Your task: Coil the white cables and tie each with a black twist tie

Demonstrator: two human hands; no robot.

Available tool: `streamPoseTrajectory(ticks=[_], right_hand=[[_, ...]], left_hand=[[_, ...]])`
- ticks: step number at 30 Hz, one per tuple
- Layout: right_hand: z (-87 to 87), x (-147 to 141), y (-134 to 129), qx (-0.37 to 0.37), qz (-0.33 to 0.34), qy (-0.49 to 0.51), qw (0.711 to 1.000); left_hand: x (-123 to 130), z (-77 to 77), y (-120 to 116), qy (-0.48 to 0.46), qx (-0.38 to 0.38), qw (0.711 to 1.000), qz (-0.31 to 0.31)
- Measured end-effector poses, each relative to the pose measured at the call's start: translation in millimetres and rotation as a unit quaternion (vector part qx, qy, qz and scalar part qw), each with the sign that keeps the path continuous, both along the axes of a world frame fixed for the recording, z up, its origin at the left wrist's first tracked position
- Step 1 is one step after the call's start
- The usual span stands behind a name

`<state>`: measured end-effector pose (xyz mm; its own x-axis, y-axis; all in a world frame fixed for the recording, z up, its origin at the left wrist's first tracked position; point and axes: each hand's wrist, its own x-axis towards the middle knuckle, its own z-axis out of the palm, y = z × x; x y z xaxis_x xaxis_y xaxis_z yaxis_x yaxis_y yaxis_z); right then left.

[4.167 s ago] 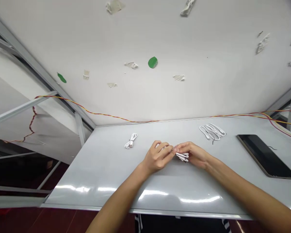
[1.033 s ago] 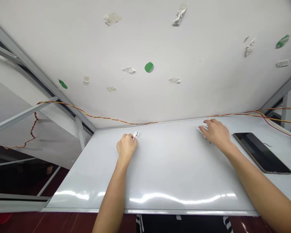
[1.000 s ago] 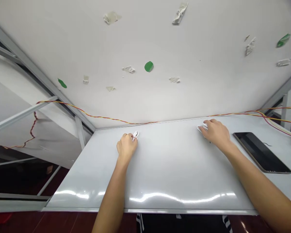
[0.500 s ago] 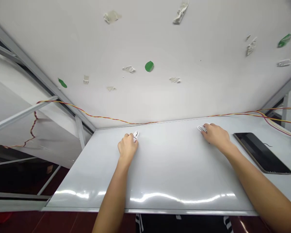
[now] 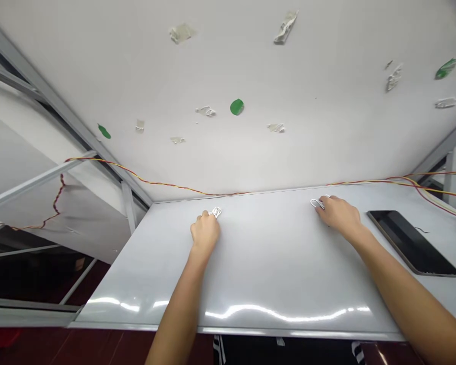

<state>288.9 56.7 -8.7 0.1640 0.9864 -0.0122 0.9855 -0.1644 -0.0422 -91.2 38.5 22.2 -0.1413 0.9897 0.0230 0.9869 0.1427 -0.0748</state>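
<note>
My left hand (image 5: 205,232) is closed on a small bundle of white cable (image 5: 216,212), whose loops stick out past the fingertips, left of the middle of the grey tabletop (image 5: 266,263). To the right, my right hand (image 5: 338,215) is closed on another white cable bundle (image 5: 316,203); one loop shows at its left side. Both hands rest low at the tabletop, well apart from each other. The palms hide most of each bundle.
A black tablet (image 5: 412,242) lies right of my right hand. Twisted red and yellow wires (image 5: 155,183) run along the table's back edge, below a white wall (image 5: 311,147) with green and torn tape bits. Metal frame bars (image 5: 41,178) stand at the left.
My left hand has shifted slightly right and turned, and its cable bundle now tilts more to the right. My right hand stays nearly the same. The view has moved a little.
</note>
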Motion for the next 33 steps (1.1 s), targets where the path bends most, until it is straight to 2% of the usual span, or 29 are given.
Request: streamPoseTrajectory(ticks=[16, 19, 22, 24, 27, 30, 33], right_hand=[[-3.9, 3, -1, 0.035, 0.009, 0.008, 0.999], [-4.5, 3, -1, 0.069, 0.016, 0.003, 0.998], [-0.7, -5, -3, 0.132, 0.033, -0.009, 0.991], [2.6, -16, -5, 0.187, 0.063, 0.001, 0.98], [3.9, -41, -12, 0.255, 0.151, 0.052, 0.954], [0.6, -66, -21, 0.261, 0.238, 0.095, 0.931], [-2.2, -83, -30, 0.247, 0.307, 0.135, 0.909]], left_hand=[[-12, -8.7, 10, -0.062, 0.031, 0.997, 0.031], [-12, -7.3, 8, -0.061, 0.033, 0.997, 0.02], [-7, -6.0, 5, -0.07, 0.042, 0.997, -0.018], [-1, -6.0, 3, -0.085, 0.041, 0.994, -0.046], [8, -6.5, 0, -0.107, 0.034, 0.992, -0.066], [16, -6.6, -2, -0.137, 0.028, 0.986, -0.086], [26, -7.2, -7, -0.201, 0.028, 0.967, -0.152]])
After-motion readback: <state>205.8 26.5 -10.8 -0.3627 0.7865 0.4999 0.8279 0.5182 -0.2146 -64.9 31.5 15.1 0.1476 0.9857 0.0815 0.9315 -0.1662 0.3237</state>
